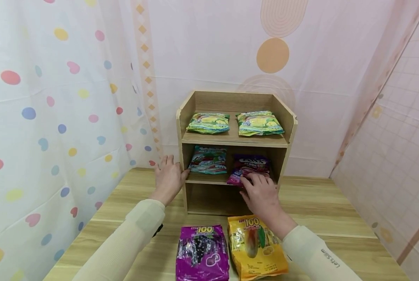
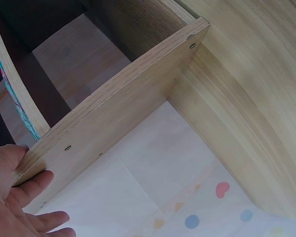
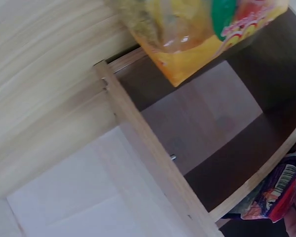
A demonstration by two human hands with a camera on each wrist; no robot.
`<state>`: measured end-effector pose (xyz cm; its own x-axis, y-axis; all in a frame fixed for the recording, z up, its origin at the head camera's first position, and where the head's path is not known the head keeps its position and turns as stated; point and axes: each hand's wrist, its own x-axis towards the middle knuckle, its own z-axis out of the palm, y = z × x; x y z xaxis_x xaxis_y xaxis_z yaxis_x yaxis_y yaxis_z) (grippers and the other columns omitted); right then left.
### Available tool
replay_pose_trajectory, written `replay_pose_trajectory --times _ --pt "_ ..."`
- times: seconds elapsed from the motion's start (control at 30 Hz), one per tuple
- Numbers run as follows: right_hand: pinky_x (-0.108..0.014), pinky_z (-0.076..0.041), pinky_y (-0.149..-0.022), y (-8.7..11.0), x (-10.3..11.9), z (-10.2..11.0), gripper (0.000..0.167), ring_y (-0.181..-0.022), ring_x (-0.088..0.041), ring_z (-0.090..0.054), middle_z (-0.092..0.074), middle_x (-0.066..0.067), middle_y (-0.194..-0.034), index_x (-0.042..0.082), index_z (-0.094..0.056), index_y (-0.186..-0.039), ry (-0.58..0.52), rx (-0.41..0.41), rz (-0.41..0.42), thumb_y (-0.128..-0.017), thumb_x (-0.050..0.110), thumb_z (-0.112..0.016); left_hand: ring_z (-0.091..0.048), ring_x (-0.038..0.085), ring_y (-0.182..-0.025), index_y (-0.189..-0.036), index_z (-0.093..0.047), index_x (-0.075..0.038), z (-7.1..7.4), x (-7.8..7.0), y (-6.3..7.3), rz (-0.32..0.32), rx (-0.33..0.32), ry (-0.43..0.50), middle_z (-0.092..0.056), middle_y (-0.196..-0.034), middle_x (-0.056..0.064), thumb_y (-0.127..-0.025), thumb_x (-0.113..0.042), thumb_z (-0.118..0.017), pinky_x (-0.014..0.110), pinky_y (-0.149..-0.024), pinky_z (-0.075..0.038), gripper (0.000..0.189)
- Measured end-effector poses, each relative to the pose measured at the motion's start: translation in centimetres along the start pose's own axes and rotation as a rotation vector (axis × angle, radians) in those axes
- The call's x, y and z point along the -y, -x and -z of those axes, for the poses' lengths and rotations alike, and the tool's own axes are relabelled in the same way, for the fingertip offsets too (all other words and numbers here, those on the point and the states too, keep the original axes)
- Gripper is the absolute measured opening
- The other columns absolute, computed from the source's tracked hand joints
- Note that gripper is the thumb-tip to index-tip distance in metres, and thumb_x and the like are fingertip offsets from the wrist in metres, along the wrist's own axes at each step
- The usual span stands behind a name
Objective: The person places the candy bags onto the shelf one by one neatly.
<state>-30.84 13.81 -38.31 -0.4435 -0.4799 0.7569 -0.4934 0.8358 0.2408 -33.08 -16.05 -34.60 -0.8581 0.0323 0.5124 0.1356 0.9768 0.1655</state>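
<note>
My left hand [image 1: 169, 177] holds the left side panel of a small wooden shelf [image 1: 235, 139], thumb on the front edge and fingers along the outer face. At the middle tier's right, my right hand [image 1: 263, 196] pinches the lower front end of a purple berries candy bag [image 1: 249, 163], which sticks out slightly over the board. A teal mint candy bag [image 1: 208, 162] lies to its left on that tier. In the right wrist view only a sliver of the fingers shows beside the berries bag [image 3: 281, 185].
Two green-yellow candy bags, a left one [image 1: 209, 123] and a right one [image 1: 260, 123], lie on the top tier. A purple LOT 100 bag [image 1: 202, 253] and a yellow LOT 100 bag [image 1: 256, 249] lie on the table [image 1: 318, 210] before the shelf. Patterned curtains hang behind.
</note>
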Motion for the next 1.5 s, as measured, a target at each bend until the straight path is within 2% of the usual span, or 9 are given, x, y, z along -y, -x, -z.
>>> replay_pose_trajectory --times 0.17,0.3,0.6,0.8,1.07,1.3,1.5 --pt "-0.047 -0.054 -0.079 0.4 -0.3 -0.4 0.031 -0.096 -0.032 -0.064 -0.065 -0.014 -0.108 0.011 -0.071 -0.113 0.042 -0.019 0.051 -0.083 0.008 -0.078 -0.038 0.045 -0.132 -0.090 -0.070 0.002 -0.1 0.0 0.0 -0.004 -0.007 -0.011 -0.050 -0.136 0.027 -0.097 -0.035 -0.065 0.067 -0.103 -0.029 0.038" --pt "-0.047 -0.054 -0.079 0.6 -0.6 -0.6 0.031 -0.094 -0.033 -0.064 -0.066 -0.013 -0.107 0.011 -0.071 -0.113 0.057 -0.019 0.054 -0.082 0.005 -0.075 -0.039 0.044 -0.131 -0.090 -0.070 0.002 -0.1 0.0 0.0 -0.005 -0.011 -0.020 -0.050 -0.136 0.027 -0.096 -0.035 -0.065 0.066 -0.102 -0.031 0.038" --pt "-0.047 -0.055 -0.078 0.8 -0.8 -1.0 0.030 -0.093 -0.032 -0.064 -0.066 -0.013 -0.108 0.011 -0.070 -0.113 0.063 0.002 0.011 -0.084 0.007 -0.075 -0.039 0.044 -0.131 -0.089 -0.070 0.001 -0.1 -0.1 0.0 0.004 -0.008 -0.025 -0.050 -0.136 0.026 -0.096 -0.036 -0.065 0.065 -0.102 -0.032 0.038" --pt "-0.047 -0.054 -0.077 0.7 -0.9 -1.2 0.032 -0.093 -0.033 -0.064 -0.066 -0.014 -0.107 0.009 -0.069 -0.113 0.062 -0.009 0.008 -0.084 0.019 -0.078 -0.039 0.044 -0.131 -0.089 -0.069 0.001 0.0 -0.1 0.0 0.006 -0.003 -0.022 -0.050 -0.136 0.026 -0.097 -0.036 -0.064 0.065 -0.102 -0.031 0.038" --pt "-0.049 -0.052 -0.087 1.1 -0.9 -1.1 0.042 -0.102 -0.035 -0.062 -0.063 -0.017 -0.117 0.007 -0.065 -0.122 0.071 0.073 -0.016 -0.086 0.024 -0.076 -0.036 0.044 -0.134 -0.092 -0.070 0.003 -0.2 0.0 -0.1 0.010 0.016 -0.018 -0.048 -0.138 0.026 -0.097 -0.035 -0.064 0.066 -0.103 -0.029 0.038" --pt "-0.051 -0.052 -0.086 1.7 -0.9 -1.3 0.043 -0.099 -0.037 -0.061 -0.062 -0.019 -0.113 0.004 -0.067 -0.121 0.012 -0.039 0.018 -0.083 0.020 -0.078 -0.036 0.044 -0.133 -0.093 -0.070 0.002 -0.2 0.0 -0.1 0.007 0.014 -0.015 -0.048 -0.138 0.026 -0.097 -0.034 -0.064 0.066 -0.103 -0.029 0.038" --pt "-0.050 -0.054 -0.083 1.8 -0.9 -1.4 0.044 -0.098 -0.036 -0.062 -0.064 -0.018 -0.111 0.003 -0.068 -0.120 0.030 -0.029 0.025 -0.083 0.022 -0.079 -0.036 0.044 -0.134 -0.090 -0.070 0.002 -0.1 0.0 0.0 0.009 0.011 -0.001 -0.048 -0.138 0.026 -0.097 -0.034 -0.064 0.067 -0.105 -0.028 0.037"
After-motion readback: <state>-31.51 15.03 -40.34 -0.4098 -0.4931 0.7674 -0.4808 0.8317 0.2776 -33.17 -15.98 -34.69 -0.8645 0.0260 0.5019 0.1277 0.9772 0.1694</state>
